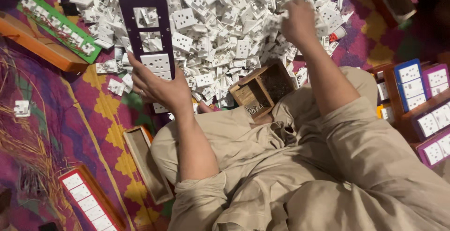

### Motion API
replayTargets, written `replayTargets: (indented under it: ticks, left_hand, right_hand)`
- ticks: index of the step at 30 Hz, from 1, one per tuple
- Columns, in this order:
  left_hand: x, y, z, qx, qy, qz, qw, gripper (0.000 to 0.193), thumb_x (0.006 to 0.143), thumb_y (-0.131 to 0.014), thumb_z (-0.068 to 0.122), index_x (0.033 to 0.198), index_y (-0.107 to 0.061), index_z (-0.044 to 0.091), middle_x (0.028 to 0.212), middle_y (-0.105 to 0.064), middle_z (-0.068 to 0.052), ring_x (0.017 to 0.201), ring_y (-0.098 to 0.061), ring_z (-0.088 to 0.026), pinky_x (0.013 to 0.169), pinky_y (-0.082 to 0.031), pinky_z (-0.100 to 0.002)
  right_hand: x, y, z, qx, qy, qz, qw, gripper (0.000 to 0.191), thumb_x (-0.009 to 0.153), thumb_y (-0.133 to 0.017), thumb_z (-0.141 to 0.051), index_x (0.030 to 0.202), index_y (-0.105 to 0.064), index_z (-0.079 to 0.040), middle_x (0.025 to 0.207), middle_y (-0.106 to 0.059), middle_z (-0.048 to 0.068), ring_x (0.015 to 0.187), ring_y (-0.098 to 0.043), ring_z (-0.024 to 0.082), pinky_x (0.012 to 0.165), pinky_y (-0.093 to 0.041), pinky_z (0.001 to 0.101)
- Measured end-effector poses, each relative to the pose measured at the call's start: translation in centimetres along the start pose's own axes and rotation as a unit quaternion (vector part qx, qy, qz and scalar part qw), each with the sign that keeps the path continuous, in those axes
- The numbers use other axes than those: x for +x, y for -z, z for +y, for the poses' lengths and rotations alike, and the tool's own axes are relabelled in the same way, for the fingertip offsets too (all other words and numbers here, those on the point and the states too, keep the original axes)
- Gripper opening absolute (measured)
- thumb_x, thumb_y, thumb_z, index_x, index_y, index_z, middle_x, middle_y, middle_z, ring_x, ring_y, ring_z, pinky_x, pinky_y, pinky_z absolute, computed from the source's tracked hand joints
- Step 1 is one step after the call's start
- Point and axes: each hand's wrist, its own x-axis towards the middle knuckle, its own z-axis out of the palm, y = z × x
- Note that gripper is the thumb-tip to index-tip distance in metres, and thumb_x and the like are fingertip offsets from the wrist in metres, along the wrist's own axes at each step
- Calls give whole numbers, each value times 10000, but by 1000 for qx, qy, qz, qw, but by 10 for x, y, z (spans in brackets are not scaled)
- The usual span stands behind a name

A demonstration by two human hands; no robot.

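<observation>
Near: wooden tray [145, 163] and a filled white strip [89, 203] on the mat.
Mid: left hand [159, 88] grasps a purple frame [146, 34] by its lower end, held up over the pile. Two lower openings hold sockets; two upper openings are bare, so roughly half fitted.
Far: right hand [297, 20] clenched in the socket pile [220, 20], apparently picking one.
Right: finished plates [424, 104] stacked.

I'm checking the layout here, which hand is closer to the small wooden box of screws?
Left. The left hand, gripping the dark purple frame, sits level with the wooden box, off to its side. The right hand is further up, reaching into the pile of white sockets.
</observation>
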Motion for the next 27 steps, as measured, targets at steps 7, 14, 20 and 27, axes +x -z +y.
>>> replayTargets:
  ticks: [7,14,20,27]
  left_hand:
    - [3,-14,-16,-152,-5,120,981,1057,855,-855,36,1679,-200,130,1585,-492,-209,1422,-505,-379,1228,-381,-531]
    - [1,-21,-16,-130,-5,91,987,1116,770,-910,25,1650,-231,117,1539,-497,-229,1386,-484,-414,1175,-357,-554]
    - [1,-19,-15,-144,-1,68,987,1111,779,-906,29,1651,-225,128,1529,-485,-220,1376,-472,-408,1161,-361,-548]
    - [-4,-12,-19,-170,0,79,982,1088,802,-881,41,1666,-224,130,1517,-510,-200,1365,-528,-377,1182,-389,-525]
  right_hand:
    - [52,-24,-143,221,-80,-83,968,761,904,-807,-493,1484,-447,-156,1422,-574,127,1325,-552,303,1110,-470,485]
    - [-23,-63,-206,52,287,-54,955,680,1035,-573,-585,1586,-409,-220,1633,-347,156,1428,-413,462,1173,-308,612]
    - [-40,-40,-175,-62,421,-136,895,638,986,-553,-587,1552,-426,-324,1686,-276,106,1444,-364,465,1173,-213,659]
    - [30,-13,-86,-52,210,-146,965,442,1018,-593,-561,1409,-574,-356,1697,-190,197,1480,-104,554,1076,31,798]
